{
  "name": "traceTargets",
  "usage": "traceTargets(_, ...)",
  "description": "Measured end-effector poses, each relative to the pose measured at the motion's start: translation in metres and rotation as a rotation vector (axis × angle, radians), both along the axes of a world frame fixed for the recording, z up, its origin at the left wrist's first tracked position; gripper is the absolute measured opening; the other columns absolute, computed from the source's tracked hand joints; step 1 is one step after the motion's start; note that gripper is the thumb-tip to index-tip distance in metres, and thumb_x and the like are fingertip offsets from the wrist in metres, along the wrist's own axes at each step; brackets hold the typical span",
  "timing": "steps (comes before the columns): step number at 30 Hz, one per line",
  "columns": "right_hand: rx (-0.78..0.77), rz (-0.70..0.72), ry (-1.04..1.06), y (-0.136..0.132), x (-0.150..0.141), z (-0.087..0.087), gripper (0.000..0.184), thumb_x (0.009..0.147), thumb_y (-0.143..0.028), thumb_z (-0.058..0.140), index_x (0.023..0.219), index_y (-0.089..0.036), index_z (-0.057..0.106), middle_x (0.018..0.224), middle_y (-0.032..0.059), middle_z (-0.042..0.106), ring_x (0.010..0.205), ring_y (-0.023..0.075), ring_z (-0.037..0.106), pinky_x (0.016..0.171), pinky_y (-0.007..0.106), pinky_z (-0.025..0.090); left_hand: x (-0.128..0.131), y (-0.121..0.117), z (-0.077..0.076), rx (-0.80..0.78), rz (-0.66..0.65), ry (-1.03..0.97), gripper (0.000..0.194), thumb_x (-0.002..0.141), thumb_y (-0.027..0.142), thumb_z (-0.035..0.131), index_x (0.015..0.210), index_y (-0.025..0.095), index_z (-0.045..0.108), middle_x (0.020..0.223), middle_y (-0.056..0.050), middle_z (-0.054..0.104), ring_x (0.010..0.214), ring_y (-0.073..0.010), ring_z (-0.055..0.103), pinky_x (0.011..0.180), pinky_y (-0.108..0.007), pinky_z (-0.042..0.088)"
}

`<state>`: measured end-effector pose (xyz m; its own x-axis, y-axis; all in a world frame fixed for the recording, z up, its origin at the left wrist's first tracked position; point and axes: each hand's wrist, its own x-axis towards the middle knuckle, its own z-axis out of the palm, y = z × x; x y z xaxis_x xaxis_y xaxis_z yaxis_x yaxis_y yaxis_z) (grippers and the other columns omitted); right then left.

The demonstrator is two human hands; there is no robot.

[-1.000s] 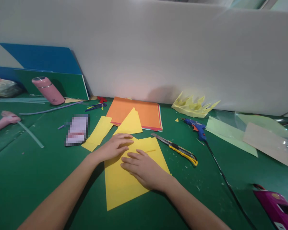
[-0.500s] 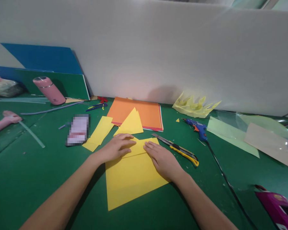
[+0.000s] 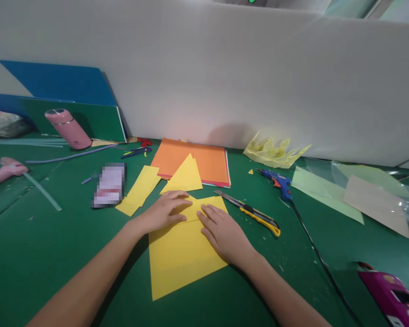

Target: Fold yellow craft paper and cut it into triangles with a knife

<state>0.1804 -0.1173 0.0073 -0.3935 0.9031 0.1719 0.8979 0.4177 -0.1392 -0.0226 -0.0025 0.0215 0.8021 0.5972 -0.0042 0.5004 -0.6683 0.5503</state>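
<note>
A sheet of yellow paper (image 3: 180,263) lies on the green table before me, its far edge folded over toward me. My left hand (image 3: 167,210) rests at the left end of the fold, fingers apart and pointing right. Lying flat on the paper, my right hand (image 3: 223,231) has its fingertips near the crease, partly covering it. Just beyond the fold are yellow paper triangles (image 3: 186,175), and left of them are yellow paper strips (image 3: 138,193). A utility knife (image 3: 248,211) with a yellow handle and its blade out lies right of the sheet.
Behind the triangles is a stack of coloured paper (image 3: 211,161), orange on top. A blue glue gun (image 3: 281,181) with a black cord and a yellow paper crown (image 3: 276,152) sit to the right. On the left are a phone (image 3: 111,184), a pink bottle (image 3: 70,129) and a pink glue gun (image 3: 8,172).
My right hand has slid a little left and toward me along the folded part. The left hand stays nearly in place. The view has shifted very slightly.
</note>
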Motion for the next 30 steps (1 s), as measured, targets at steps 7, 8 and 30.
traceTargets(7,0.005,-0.007,-0.006,-0.004,-0.019,0.008,0.036,0.094,-0.017,0.038,0.124,-0.008,0.055,0.11,0.0157,0.063,0.099,0.0268,0.056,0.086,0.043,0.049,-0.001,0.002,-0.004,0.019,-0.016,-0.015,0.035,0.085,0.037,0.062,0.119,0.029,0.058,0.138,-0.006,0.047,0.13,-0.0266,0.037,0.107,-0.046,0.03)
traceTargets(8,0.027,-0.022,-0.011,-0.005,-0.017,0.006,0.036,0.093,-0.015,0.037,0.122,-0.007,0.057,0.106,0.0157,0.064,0.096,0.0262,0.057,0.084,0.041,0.049,0.0,0.002,-0.004,0.022,-0.019,-0.013,0.035,0.085,0.035,0.062,0.119,0.029,0.058,0.138,-0.006,0.047,0.13,-0.0268,0.037,0.107,-0.046,0.031)
traceTargets(30,0.226,-0.466,0.153,-0.008,0.075,-0.007,0.029,0.09,-0.029,0.047,0.107,-0.017,0.066,0.102,0.0117,0.067,0.092,0.0275,0.059,0.077,0.041,0.048,-0.001,-0.002,-0.002,0.071,-0.042,-0.001,0.05,0.087,0.037,0.059,0.134,0.033,0.042,0.14,-0.006,0.044,0.129,-0.027,0.037,0.104,-0.045,0.033)
